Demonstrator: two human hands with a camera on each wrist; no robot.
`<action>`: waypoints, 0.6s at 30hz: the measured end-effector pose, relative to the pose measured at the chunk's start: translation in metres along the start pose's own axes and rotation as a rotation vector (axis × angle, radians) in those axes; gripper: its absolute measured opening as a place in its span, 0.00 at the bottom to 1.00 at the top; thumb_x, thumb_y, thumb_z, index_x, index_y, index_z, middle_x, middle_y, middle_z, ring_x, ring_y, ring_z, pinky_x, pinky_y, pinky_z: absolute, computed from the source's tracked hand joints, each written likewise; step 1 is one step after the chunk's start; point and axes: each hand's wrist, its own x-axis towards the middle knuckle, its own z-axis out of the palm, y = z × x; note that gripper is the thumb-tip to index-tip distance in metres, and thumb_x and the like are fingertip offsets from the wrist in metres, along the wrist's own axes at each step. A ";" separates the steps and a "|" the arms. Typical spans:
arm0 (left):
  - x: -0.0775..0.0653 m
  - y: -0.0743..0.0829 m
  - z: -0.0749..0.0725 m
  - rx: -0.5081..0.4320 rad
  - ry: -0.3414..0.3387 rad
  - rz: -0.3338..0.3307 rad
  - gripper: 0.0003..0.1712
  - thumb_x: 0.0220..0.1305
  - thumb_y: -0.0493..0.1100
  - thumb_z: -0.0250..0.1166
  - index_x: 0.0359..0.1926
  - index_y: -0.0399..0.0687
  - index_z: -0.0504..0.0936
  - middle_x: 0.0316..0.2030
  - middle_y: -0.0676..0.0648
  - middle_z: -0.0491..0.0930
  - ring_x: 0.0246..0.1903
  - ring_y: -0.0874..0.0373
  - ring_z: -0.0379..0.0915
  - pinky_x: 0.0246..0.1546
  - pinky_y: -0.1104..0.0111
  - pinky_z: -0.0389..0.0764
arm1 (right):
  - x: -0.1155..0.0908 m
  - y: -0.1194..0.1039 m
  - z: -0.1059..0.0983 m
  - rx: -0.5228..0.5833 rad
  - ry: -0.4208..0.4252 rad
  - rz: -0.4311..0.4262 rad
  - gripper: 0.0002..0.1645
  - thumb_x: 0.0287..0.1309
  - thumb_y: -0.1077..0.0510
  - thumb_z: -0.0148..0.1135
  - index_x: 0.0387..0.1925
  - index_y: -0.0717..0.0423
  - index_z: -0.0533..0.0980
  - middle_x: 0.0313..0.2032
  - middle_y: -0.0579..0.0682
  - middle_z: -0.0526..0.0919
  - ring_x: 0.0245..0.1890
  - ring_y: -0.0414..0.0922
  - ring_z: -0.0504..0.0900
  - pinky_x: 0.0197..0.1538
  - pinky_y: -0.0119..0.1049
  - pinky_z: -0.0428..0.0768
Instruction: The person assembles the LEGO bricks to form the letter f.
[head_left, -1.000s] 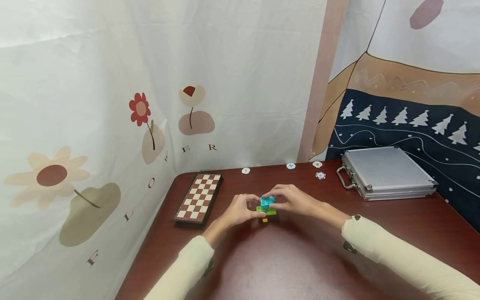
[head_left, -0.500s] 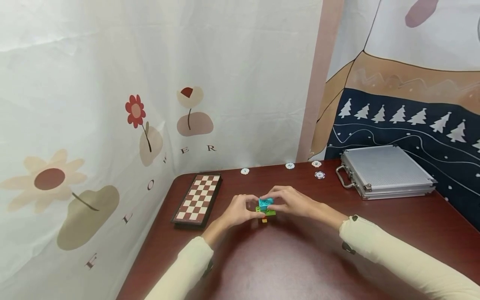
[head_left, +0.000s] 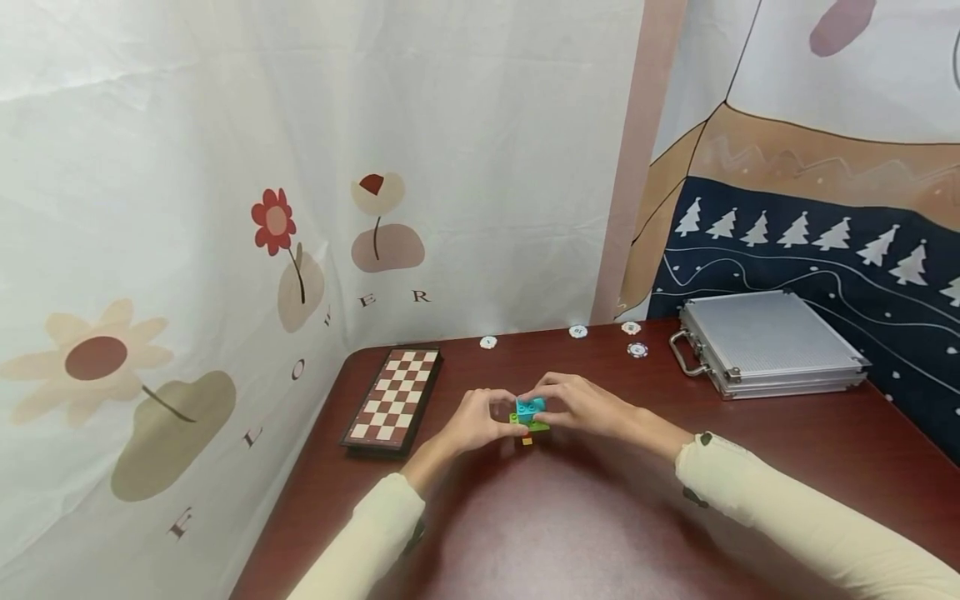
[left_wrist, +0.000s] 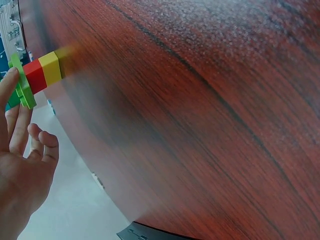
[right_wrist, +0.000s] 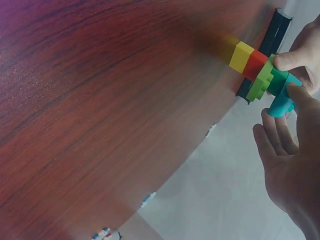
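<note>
A small tower of toy building bricks stands on the table between both hands. From the bottom up it has a yellow brick (right_wrist: 241, 57), a red brick (right_wrist: 255, 65), a lime green plate (right_wrist: 261, 82), a darker green brick (right_wrist: 278, 81) and a turquoise brick (right_wrist: 281, 103) with a rounded end. My left hand (head_left: 476, 419) pinches the lime green plate, its thumb on the near side. My right hand (head_left: 581, 406) holds the turquoise brick between thumb and fingers at the top. Fingers partly cover the upper bricks in the head view.
A folded checkered board (head_left: 393, 396) lies left of the hands. Several poker chips (head_left: 577, 332) lie along the table's back edge. At the back right rests a silver case (head_left: 772, 342) with its handle facing left. Printed curtains (head_left: 480, 167) hang behind the dark red table (head_left: 570, 533).
The turquoise brick sits slightly lower against the green bricks than a second ago. Both hands keep their hold, and the head view has shifted a little.
</note>
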 end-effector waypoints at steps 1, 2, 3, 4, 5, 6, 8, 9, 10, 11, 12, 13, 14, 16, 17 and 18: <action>0.000 0.000 0.000 -0.002 0.000 0.002 0.24 0.55 0.54 0.82 0.50 0.51 0.88 0.30 0.59 0.83 0.31 0.62 0.74 0.31 0.70 0.77 | 0.000 0.000 0.000 -0.007 0.001 -0.002 0.24 0.63 0.55 0.74 0.60 0.47 0.83 0.47 0.44 0.83 0.47 0.41 0.83 0.51 0.38 0.84; 0.000 0.000 0.000 -0.002 0.000 0.005 0.24 0.55 0.54 0.82 0.50 0.51 0.88 0.30 0.59 0.83 0.30 0.63 0.74 0.31 0.70 0.77 | -0.001 -0.001 0.000 -0.012 0.003 -0.005 0.24 0.63 0.56 0.75 0.60 0.47 0.83 0.47 0.44 0.82 0.46 0.41 0.84 0.51 0.37 0.84; 0.000 0.000 0.000 -0.003 0.000 0.006 0.24 0.55 0.54 0.82 0.50 0.50 0.88 0.30 0.59 0.83 0.30 0.63 0.74 0.31 0.70 0.77 | -0.001 -0.001 0.000 -0.013 0.006 -0.006 0.24 0.63 0.56 0.75 0.60 0.48 0.83 0.47 0.44 0.82 0.46 0.42 0.84 0.51 0.37 0.84; 0.000 0.000 0.000 -0.005 0.000 0.008 0.24 0.55 0.54 0.82 0.50 0.50 0.88 0.31 0.59 0.83 0.30 0.63 0.74 0.31 0.70 0.77 | -0.001 -0.002 0.001 -0.014 0.006 -0.001 0.24 0.63 0.55 0.75 0.60 0.47 0.83 0.47 0.44 0.82 0.46 0.42 0.84 0.51 0.37 0.84; -0.001 0.000 0.000 -0.004 0.000 0.009 0.24 0.55 0.54 0.82 0.50 0.49 0.88 0.31 0.59 0.84 0.30 0.64 0.75 0.32 0.70 0.77 | -0.001 -0.002 0.001 -0.015 0.006 0.002 0.24 0.63 0.55 0.75 0.60 0.47 0.83 0.47 0.45 0.82 0.46 0.42 0.84 0.51 0.37 0.84; -0.001 0.000 0.000 -0.006 0.001 0.013 0.24 0.55 0.53 0.82 0.50 0.49 0.88 0.32 0.58 0.84 0.30 0.64 0.75 0.32 0.70 0.78 | -0.001 -0.002 0.002 -0.014 0.005 0.006 0.24 0.63 0.55 0.75 0.60 0.47 0.83 0.47 0.45 0.82 0.46 0.42 0.84 0.51 0.37 0.84; -0.002 0.000 0.000 -0.005 0.003 0.014 0.24 0.55 0.53 0.82 0.50 0.48 0.88 0.33 0.57 0.85 0.31 0.63 0.75 0.32 0.70 0.78 | -0.001 -0.002 0.003 -0.015 0.004 0.010 0.24 0.63 0.54 0.74 0.60 0.46 0.83 0.48 0.44 0.81 0.46 0.41 0.83 0.51 0.36 0.83; -0.002 -0.001 0.000 -0.005 0.004 0.013 0.24 0.55 0.53 0.82 0.50 0.48 0.88 0.35 0.57 0.86 0.31 0.63 0.76 0.32 0.70 0.78 | -0.001 -0.002 0.004 -0.016 0.004 0.012 0.23 0.64 0.54 0.74 0.60 0.46 0.83 0.48 0.44 0.81 0.46 0.41 0.83 0.51 0.36 0.83; -0.002 -0.001 0.000 -0.005 0.004 0.014 0.24 0.55 0.53 0.82 0.50 0.48 0.88 0.35 0.57 0.86 0.31 0.63 0.76 0.33 0.70 0.78 | -0.001 -0.002 0.005 -0.018 0.004 0.014 0.23 0.64 0.54 0.73 0.61 0.45 0.83 0.48 0.44 0.81 0.46 0.40 0.83 0.51 0.35 0.83; -0.002 -0.001 0.000 -0.004 0.005 0.015 0.24 0.55 0.53 0.81 0.50 0.48 0.88 0.35 0.57 0.86 0.32 0.62 0.76 0.33 0.70 0.78 | -0.002 -0.001 0.006 -0.019 0.006 0.012 0.23 0.65 0.53 0.73 0.61 0.45 0.83 0.48 0.44 0.81 0.46 0.39 0.82 0.50 0.34 0.83; -0.002 -0.001 0.000 -0.007 0.005 0.016 0.24 0.55 0.53 0.82 0.50 0.48 0.88 0.36 0.57 0.86 0.32 0.62 0.77 0.33 0.70 0.78 | -0.002 -0.001 0.006 -0.018 0.008 0.010 0.23 0.65 0.53 0.73 0.61 0.45 0.82 0.49 0.43 0.80 0.46 0.39 0.82 0.50 0.34 0.83; -0.002 -0.001 0.000 -0.009 0.005 0.015 0.25 0.56 0.53 0.81 0.50 0.49 0.88 0.36 0.57 0.86 0.32 0.62 0.77 0.33 0.70 0.79 | -0.002 -0.001 0.007 -0.019 0.011 0.011 0.23 0.65 0.53 0.73 0.61 0.45 0.82 0.49 0.43 0.80 0.46 0.38 0.82 0.50 0.33 0.83; -0.002 -0.001 0.001 -0.010 0.005 0.013 0.24 0.56 0.53 0.81 0.51 0.49 0.88 0.36 0.57 0.86 0.32 0.62 0.77 0.34 0.70 0.79 | -0.003 0.000 0.007 -0.018 0.014 0.010 0.23 0.65 0.53 0.73 0.61 0.45 0.82 0.49 0.43 0.80 0.46 0.38 0.82 0.50 0.33 0.83; -0.002 -0.001 0.002 -0.016 0.005 0.015 0.24 0.56 0.53 0.81 0.51 0.49 0.87 0.35 0.57 0.86 0.32 0.62 0.77 0.34 0.69 0.79 | -0.004 0.000 0.008 -0.015 0.019 0.010 0.23 0.65 0.53 0.72 0.62 0.44 0.82 0.49 0.43 0.80 0.47 0.37 0.81 0.51 0.33 0.83; -0.002 -0.001 0.002 -0.026 0.004 0.014 0.24 0.56 0.52 0.81 0.51 0.49 0.87 0.36 0.57 0.86 0.33 0.63 0.78 0.35 0.69 0.80 | -0.004 0.001 0.008 -0.013 0.023 0.007 0.24 0.66 0.53 0.72 0.62 0.44 0.82 0.49 0.43 0.80 0.47 0.38 0.81 0.51 0.34 0.83; -0.002 -0.001 0.002 -0.039 0.002 0.013 0.24 0.56 0.52 0.81 0.51 0.49 0.87 0.37 0.56 0.87 0.34 0.63 0.79 0.37 0.69 0.81 | -0.005 0.001 0.009 -0.011 0.026 0.009 0.24 0.66 0.53 0.72 0.62 0.44 0.81 0.50 0.43 0.80 0.47 0.38 0.81 0.51 0.35 0.83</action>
